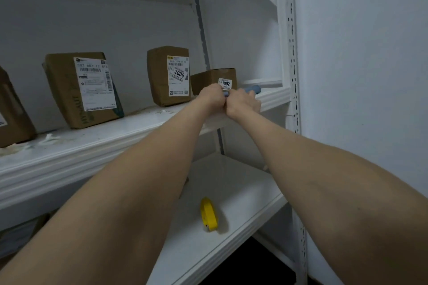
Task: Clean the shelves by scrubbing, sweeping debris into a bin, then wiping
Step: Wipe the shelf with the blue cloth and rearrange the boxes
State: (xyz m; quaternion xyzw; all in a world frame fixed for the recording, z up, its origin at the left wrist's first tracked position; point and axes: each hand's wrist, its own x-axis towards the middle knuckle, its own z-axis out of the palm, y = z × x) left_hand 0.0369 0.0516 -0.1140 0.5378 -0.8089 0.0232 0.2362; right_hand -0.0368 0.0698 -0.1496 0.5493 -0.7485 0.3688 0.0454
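Shelf [129,127] carries box 2004 [169,75] and box 1002 [208,78].

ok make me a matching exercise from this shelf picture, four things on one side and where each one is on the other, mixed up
Things
1. yellow plastic tool
2. small brown cardboard box labelled 1002
3. blue-handled tool
4. white paper scraps

Places
a. gripped by the left hand and right hand
b. scattered at the left of the upper shelf
c. lying on the lower shelf
d. standing on the upper shelf, just behind the hands

Pairs: 1-c, 2-d, 3-a, 4-b
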